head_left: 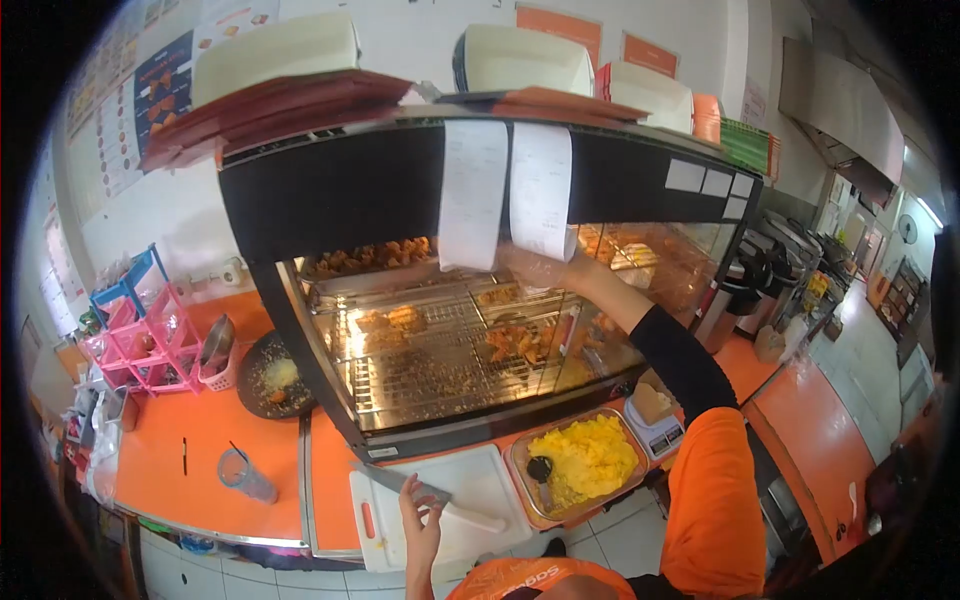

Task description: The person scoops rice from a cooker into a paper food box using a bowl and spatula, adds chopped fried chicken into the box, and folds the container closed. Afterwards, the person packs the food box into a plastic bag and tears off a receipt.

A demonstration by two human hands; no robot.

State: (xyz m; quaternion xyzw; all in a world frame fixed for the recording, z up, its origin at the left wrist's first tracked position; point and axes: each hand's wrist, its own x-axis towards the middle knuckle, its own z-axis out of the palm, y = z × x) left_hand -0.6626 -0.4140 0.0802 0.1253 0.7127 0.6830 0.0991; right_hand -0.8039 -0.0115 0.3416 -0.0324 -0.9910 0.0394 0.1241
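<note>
My left hand (420,515) is above a white cutting board (385,545), its fingers apart and curled, with nothing seen in them. Close to those fingers lies a knife (475,517) with a white handle. My right arm stretches up to a glass-fronted food warmer (500,420), where my right hand (540,268) is at the upper opening. That hand is blurred and partly behind two hanging paper slips (540,190), so its grip is hidden. Inside the warmer, fried pieces (392,320) sit on wire racks, with more fried food (515,342) further right.
A metal tray of yellow food (590,455) with a dark scoop (540,470) stands beside the board. Right of it is a scale (660,437) with a paper box. On the orange counter are a cup (247,477), a black plate (270,400) and a pink rack (150,355).
</note>
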